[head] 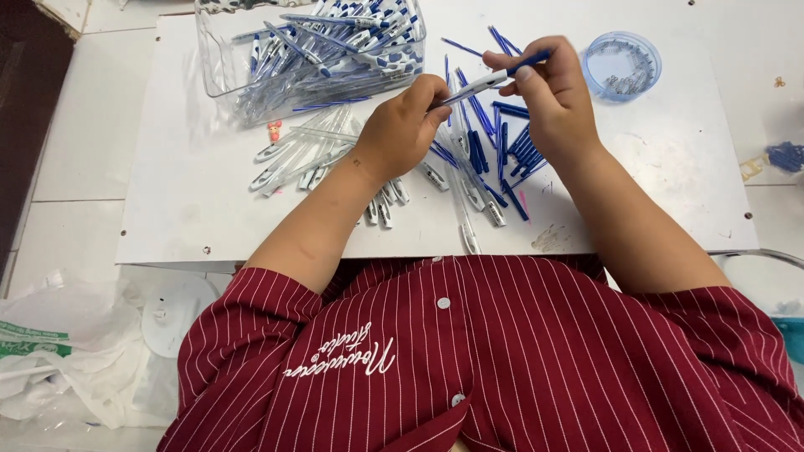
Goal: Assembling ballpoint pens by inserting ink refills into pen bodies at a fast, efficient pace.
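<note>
Both hands grip one pen (486, 82) above the white worktop (184, 184): left hand (402, 125) pinches the clear barrel end, right hand (548, 92) pinches the blue end, over loose blue pen parts (511, 151)

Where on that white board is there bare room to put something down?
Free: the board's left part, below the clear bin, and its right part below the small blue cup. Crowded: the middle, where pen parts lie under the left hand and right hand.
</note>
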